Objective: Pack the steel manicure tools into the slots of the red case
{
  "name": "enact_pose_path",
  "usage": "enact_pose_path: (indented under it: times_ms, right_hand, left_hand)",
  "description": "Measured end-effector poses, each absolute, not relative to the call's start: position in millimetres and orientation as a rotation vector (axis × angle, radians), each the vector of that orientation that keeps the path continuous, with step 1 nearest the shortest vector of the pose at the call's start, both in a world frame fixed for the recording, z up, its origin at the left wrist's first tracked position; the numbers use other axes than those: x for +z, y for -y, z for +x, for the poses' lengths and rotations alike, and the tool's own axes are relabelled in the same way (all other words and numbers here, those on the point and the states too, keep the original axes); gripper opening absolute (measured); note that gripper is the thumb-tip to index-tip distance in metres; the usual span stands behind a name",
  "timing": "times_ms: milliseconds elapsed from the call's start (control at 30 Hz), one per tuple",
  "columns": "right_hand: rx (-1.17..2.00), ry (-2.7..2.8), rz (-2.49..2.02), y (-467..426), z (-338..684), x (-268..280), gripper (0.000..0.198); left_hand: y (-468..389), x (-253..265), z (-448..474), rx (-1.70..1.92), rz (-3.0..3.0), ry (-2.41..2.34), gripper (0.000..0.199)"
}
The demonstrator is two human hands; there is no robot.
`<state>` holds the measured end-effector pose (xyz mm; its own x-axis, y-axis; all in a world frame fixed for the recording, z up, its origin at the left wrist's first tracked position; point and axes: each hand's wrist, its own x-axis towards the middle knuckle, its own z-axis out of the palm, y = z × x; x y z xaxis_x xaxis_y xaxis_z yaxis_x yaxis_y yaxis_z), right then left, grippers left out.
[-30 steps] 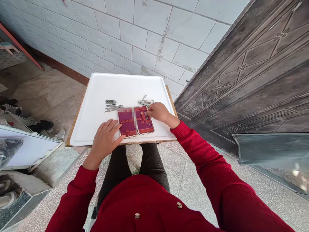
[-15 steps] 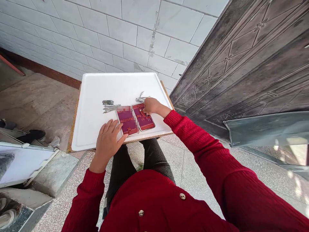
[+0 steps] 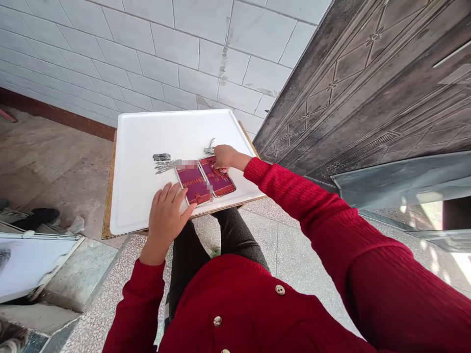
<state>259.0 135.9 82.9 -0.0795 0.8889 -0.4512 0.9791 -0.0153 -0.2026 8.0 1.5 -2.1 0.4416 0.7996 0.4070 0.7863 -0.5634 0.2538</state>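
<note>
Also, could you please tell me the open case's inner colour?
The open case is purple inside with reddish trim, clearest in the head view.

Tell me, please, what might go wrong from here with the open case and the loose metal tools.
The open case lies close to the near edge of the white tray; a tug toward the body might slide it over. The slim metal tools lie loose beside its left half, so shifting the case could scatter them. The right hand works close to more metal tools and might knock them.
</note>
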Motion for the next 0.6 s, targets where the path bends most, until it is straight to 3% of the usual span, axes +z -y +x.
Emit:
enact_pose_path:
  times_ms: [200, 600]
  right_hand:
    - [-0.928, -2.026, 2.178, -132, 269, 89, 0.026]
    - [-0.945, -2.11, 2.074, -138, 276, 77, 0.028]
  left_hand:
    - [-2, -3, 8, 0.778, 2.647, -1.458, 0.048]
    - [-2, -2, 7, 0.775, 2.644, -1.451, 0.049]
